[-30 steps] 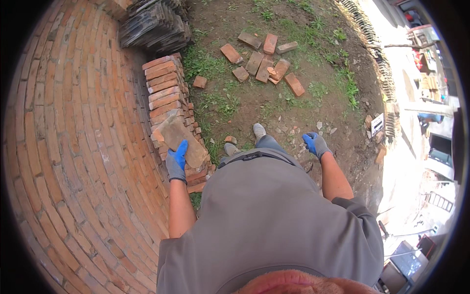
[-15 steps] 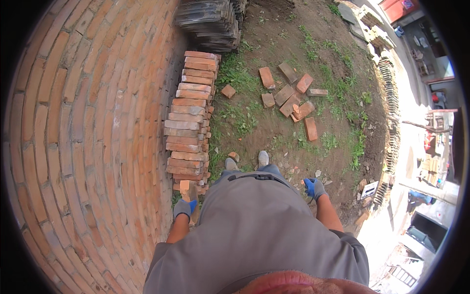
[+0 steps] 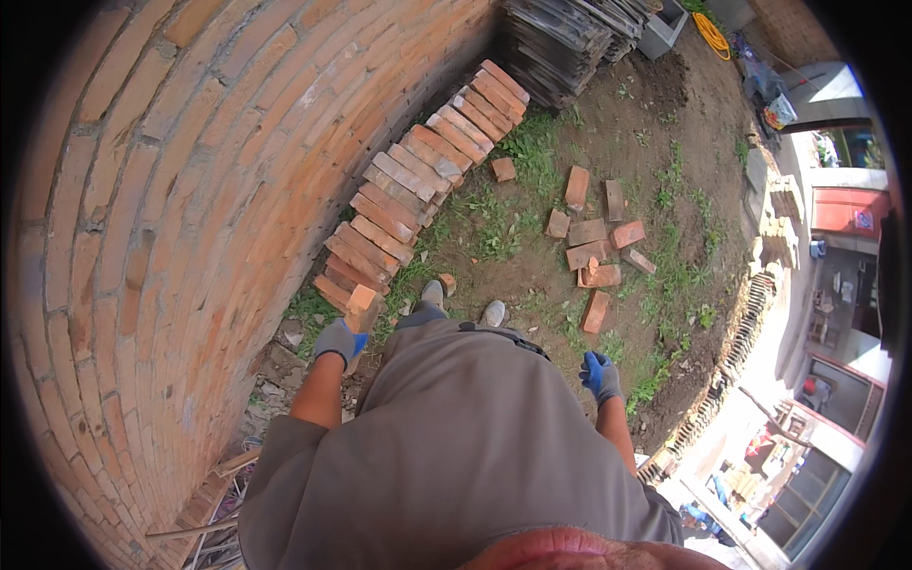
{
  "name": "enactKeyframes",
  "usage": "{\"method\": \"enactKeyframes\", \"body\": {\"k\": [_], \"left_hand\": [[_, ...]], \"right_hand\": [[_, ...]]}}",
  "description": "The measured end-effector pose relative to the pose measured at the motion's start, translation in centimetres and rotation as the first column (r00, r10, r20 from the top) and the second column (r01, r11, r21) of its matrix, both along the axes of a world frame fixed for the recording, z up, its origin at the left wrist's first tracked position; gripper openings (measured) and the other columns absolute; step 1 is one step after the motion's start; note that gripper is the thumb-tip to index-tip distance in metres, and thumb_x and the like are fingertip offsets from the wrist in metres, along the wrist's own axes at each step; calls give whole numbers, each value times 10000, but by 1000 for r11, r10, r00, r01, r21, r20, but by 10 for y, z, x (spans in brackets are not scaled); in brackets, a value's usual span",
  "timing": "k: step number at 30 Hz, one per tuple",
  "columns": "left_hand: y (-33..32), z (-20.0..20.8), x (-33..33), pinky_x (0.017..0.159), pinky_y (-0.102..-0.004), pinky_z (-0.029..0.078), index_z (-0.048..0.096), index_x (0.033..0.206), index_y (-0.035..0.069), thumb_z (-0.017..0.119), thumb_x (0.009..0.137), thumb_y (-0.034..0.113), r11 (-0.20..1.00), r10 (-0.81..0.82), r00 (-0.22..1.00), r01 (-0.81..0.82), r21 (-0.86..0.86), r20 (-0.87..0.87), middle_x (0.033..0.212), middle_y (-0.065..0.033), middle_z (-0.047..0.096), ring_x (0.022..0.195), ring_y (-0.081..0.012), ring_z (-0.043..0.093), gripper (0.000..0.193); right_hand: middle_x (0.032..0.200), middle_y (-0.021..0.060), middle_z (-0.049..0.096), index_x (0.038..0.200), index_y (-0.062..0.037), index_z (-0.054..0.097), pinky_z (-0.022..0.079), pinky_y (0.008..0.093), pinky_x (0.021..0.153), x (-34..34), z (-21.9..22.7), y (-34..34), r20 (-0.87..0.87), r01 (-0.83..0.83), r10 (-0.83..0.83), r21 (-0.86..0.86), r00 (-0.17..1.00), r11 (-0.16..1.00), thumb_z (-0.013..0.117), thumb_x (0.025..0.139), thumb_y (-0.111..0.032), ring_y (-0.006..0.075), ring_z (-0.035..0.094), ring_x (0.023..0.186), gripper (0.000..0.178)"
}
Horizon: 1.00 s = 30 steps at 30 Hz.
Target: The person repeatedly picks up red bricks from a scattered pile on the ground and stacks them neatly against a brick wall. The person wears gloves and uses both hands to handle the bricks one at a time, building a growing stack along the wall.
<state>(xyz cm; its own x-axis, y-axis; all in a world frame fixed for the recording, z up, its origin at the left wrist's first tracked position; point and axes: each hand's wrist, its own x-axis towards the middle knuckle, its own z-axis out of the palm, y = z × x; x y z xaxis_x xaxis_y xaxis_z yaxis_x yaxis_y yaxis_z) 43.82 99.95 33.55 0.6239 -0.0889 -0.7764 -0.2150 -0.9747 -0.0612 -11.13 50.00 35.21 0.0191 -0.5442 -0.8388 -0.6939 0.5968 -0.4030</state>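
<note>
My left hand point(image 3: 336, 340), in a grey and blue work glove, grips a brick point(image 3: 362, 302) whose orange end points up and away from me. It hangs just off the near end of a long row of stacked bricks point(image 3: 388, 211) beside the wall. To the right of my body, my right hand point(image 3: 600, 375), gloved the same way, has its fingers curled closed. Whatever may be inside those fingers is hidden. Ahead on the dirt lies a loose scatter of bricks point(image 3: 587, 232), some resting on others.
A tall brick wall point(image 3: 218, 190) runs along my left. Behind the row stands a pile of grey roof tiles point(image 3: 560, 47). Half a brick point(image 3: 503, 169) lies apart in the grass, and a brick bit point(image 3: 447, 283) sits between my shoes. Upright tiles point(image 3: 727, 366) line the right side.
The view has swung round to the left, so the brick row now slants up to the right. My left hand still holds its brick, and my right hand stays closed.
</note>
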Motion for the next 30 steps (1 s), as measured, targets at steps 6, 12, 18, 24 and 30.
{"method": "enactKeyframes", "body": {"k": [6, 12, 18, 24, 30], "left_hand": [[-12, -22, 26, 1128, -609, 664, 707, 1528, 27, 914, 1015, 645, 995, 17, 1000, -16, -94, 7, 1421, -279, 852, 1312, -481, 833, 829], [3, -28, 21, 1109, -607, 668, 732, 1481, 39, 905, 1029, 613, 987, 71, 997, -65, -147, 34, 1362, -296, 863, 1293, -496, 838, 751], [56, -28, -6, 1115, -602, 660, 800, 1426, 72, 876, 1048, 553, 984, 153, 988, -154, -95, -17, 1344, -266, 874, 1290, -487, 836, 616], [126, -32, -22, 1119, -589, 666, 820, 1444, 95, 871, 1064, 489, 972, 234, 971, -234, 1, -54, 1401, -237, 876, 1316, -459, 840, 550], [181, -19, 32, 1111, -599, 667, 792, 1476, 104, 896, 1050, 485, 973, 213, 972, -220, 69, 100, 1423, -234, 874, 1323, -458, 841, 581]], "right_hand": [[1036, 32, 755, 1547, -124, 699, 545, 381, 623, 6, 16, -5, 43, -70, 69, 31, 997, 997, 801, 1211, -418, 202, 737, 766, 458], [1251, 109, 897, 1482, -25, 834, 667, 398, 919, -45, -27, 25, -116, -459, 446, -120, 887, 880, 825, 1199, -418, 225, 834, 1052, 485], [1281, 110, 921, 1356, 3, 889, 652, 381, 988, -45, -44, 15, -23, -488, 488, -26, 873, 872, 767, 1228, -359, 197, 828, 1089, 403], [994, 1, 782, 1210, -135, 803, 534, 376, 636, 49, 7, -10, -48, -383, 382, -12, 923, 924, 756, 1238, -341, 159, 715, 767, 213], [1116, 43, 816, 1387, -86, 817, 576, 359, 784, 102, 26, -11, -45, -400, 399, -14, 916, 916, 781, 1231, -343, 167, 744, 917, 303]]}}
